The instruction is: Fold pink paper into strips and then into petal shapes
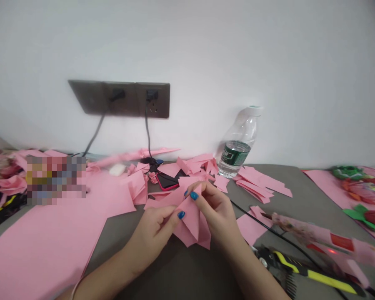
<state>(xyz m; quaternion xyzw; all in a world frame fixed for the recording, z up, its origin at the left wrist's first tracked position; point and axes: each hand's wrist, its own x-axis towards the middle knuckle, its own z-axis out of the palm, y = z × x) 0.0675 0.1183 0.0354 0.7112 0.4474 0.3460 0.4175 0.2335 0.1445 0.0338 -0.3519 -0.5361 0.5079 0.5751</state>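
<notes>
My left hand (150, 233) and my right hand (212, 208) meet in front of me, both pinching a folded piece of pink paper (190, 221). The fingertips of my right hand, with blue-painted nails, press on its upper folds. Its lower points hang below my hands, and part of the paper is hidden behind my fingers. Just beyond my hands lie loose pink paper pieces (187, 166) and a phone in a red case (167, 182).
A large pink sheet (40, 246) covers the grey table's left side. Further right are a plastic water bottle (237, 146), pink strips (256, 183), a black cable (268, 225), a yellow-handled tool (312, 275) and paper flowers (362, 196). A wall socket panel (121, 98) sits behind.
</notes>
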